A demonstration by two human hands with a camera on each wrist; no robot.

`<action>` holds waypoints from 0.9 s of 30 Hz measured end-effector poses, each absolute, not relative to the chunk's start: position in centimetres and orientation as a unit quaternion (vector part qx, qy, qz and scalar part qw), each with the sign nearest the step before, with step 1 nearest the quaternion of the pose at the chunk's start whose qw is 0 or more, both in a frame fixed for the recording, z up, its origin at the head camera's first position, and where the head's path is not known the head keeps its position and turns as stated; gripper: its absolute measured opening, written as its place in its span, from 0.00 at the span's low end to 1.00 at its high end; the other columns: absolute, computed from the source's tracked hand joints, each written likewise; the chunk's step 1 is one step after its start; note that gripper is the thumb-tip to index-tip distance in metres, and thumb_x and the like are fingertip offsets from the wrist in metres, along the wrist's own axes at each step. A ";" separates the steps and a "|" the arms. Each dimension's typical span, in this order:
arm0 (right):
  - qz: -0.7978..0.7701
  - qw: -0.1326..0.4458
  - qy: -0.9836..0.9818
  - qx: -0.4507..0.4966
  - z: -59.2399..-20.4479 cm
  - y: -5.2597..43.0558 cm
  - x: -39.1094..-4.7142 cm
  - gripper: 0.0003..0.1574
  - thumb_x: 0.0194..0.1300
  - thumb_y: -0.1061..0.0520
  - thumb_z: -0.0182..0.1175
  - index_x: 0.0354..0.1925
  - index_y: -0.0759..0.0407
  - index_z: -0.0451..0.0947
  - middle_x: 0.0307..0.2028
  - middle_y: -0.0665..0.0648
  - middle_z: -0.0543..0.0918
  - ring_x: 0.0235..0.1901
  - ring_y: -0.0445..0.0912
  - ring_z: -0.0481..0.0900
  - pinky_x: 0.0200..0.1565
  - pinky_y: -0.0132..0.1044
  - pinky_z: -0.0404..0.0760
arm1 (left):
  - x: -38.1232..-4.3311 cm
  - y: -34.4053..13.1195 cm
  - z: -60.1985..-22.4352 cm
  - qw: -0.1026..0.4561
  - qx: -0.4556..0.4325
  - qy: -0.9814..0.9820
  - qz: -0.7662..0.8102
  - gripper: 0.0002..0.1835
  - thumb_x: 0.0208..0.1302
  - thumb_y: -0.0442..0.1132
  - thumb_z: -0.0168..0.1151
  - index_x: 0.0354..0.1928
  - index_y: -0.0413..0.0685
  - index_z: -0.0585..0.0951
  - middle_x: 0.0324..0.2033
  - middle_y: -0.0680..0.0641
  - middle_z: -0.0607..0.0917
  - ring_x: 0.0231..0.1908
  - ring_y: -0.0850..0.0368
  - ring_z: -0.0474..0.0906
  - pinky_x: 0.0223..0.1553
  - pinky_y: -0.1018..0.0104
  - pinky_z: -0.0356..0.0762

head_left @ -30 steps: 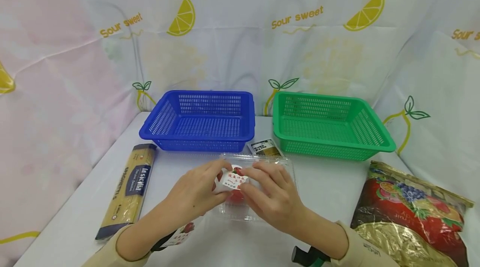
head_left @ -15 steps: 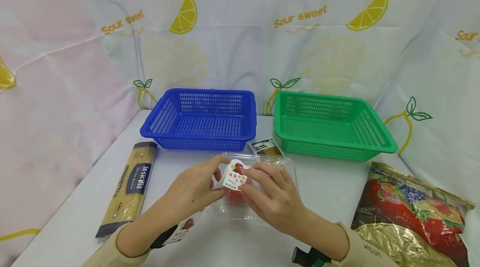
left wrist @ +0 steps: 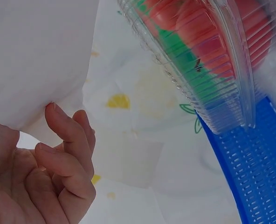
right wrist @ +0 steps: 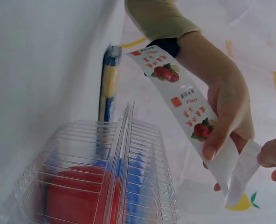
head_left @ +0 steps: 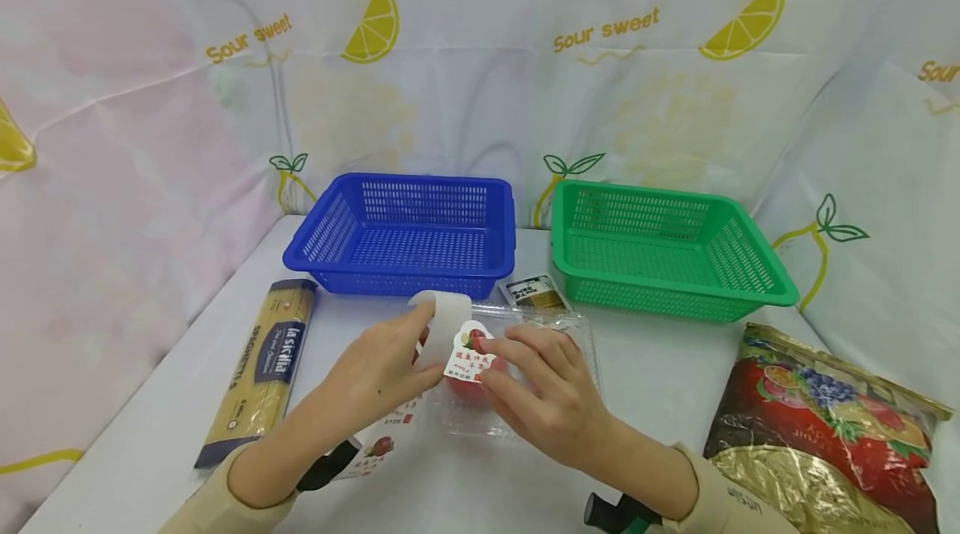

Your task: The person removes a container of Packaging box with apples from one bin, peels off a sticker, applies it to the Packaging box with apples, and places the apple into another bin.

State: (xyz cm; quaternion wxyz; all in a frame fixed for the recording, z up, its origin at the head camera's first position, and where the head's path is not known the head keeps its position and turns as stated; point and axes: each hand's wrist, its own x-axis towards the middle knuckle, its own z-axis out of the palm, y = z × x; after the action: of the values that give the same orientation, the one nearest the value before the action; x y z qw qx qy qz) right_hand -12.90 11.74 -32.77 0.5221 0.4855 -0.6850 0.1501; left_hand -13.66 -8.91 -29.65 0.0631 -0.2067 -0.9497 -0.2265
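Observation:
My left hand (head_left: 378,367) pinches a strip of printed labels (right wrist: 187,109) between thumb and fingers. The strip's white backing (head_left: 450,311) curls up past the fingertips, and its lower part hangs below the wrist. A white apple sticker (head_left: 470,357) with red print stands partly off the backing. Thumb and fingers of my right hand (head_left: 551,392) pinch the sticker's edge. Both hands hover over a clear plastic clamshell box (right wrist: 149,161) with red fruit (right wrist: 77,191) inside, which they partly hide in the head view.
Behind the box stand a blue basket (head_left: 405,282) and a green basket (head_left: 675,299). A small flat packet (head_left: 536,292) lies between them. Spaghetti (head_left: 258,371) lies at left, a large red and gold bag (head_left: 825,426) at right.
My left hand has moved slightly left and down, bending the backing into a curl. More of the sticker shows apart from it. My right hand has stayed nearly in place.

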 end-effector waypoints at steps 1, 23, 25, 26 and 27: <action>0.150 0.519 -0.687 0.485 -32.8 11.8 -12.9 0.06 0.61 0.57 0.57 0.29 0.56 0.78 0.42 0.59 0.80 0.42 0.54 0.74 0.43 0.44 0.71 | -13.7 -8.9 -29.6 0.060 -0.204 -0.950 -0.230 0.21 0.47 0.39 0.70 0.42 0.46 0.71 0.23 0.53 0.76 0.21 0.62 0.71 0.20 0.73 0.69; 0.143 0.544 -0.669 0.485 -32.9 11.6 -13.0 0.12 0.64 0.57 0.53 0.27 0.58 0.79 0.36 0.61 0.81 0.39 0.55 0.75 0.39 0.44 0.71 | -13.9 -12.7 -30.4 0.002 -0.139 -0.961 -0.241 0.34 0.50 0.44 0.70 0.53 0.39 0.64 0.29 0.45 0.78 0.25 0.57 0.74 0.24 0.65 0.74; 0.144 0.543 -0.669 0.486 -32.9 11.7 -13.1 0.11 0.63 0.58 0.53 0.27 0.58 0.79 0.37 0.61 0.80 0.39 0.55 0.75 0.39 0.44 0.72 | -14.0 -13.2 -30.7 -0.009 -0.130 -0.961 -0.245 0.33 0.49 0.44 0.70 0.52 0.39 0.65 0.28 0.46 0.78 0.25 0.57 0.74 0.24 0.66 0.74; 0.145 0.542 -0.670 0.486 -33.0 11.7 -13.1 0.11 0.63 0.58 0.53 0.26 0.58 0.79 0.37 0.61 0.80 0.39 0.55 0.75 0.39 0.44 0.72 | -14.0 -13.5 -30.8 -0.012 -0.129 -0.962 -0.242 0.32 0.49 0.45 0.71 0.50 0.39 0.65 0.27 0.46 0.77 0.24 0.57 0.74 0.23 0.66 0.73; 0.146 0.540 -0.671 0.486 -33.1 11.8 -13.1 0.11 0.63 0.58 0.53 0.26 0.58 0.78 0.38 0.61 0.80 0.39 0.55 0.75 0.40 0.44 0.72 | -14.1 -13.7 -31.0 -0.016 -0.128 -0.962 -0.241 0.30 0.49 0.44 0.71 0.47 0.39 0.66 0.26 0.47 0.77 0.23 0.58 0.73 0.22 0.66 0.72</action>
State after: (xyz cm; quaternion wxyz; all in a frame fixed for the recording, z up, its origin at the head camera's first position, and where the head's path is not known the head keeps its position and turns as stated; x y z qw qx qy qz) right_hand -13.12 11.76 -33.06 0.5403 0.4863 -0.6710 0.1459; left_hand -14.07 -13.69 -30.99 -0.0164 -0.1278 -0.9620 -0.2408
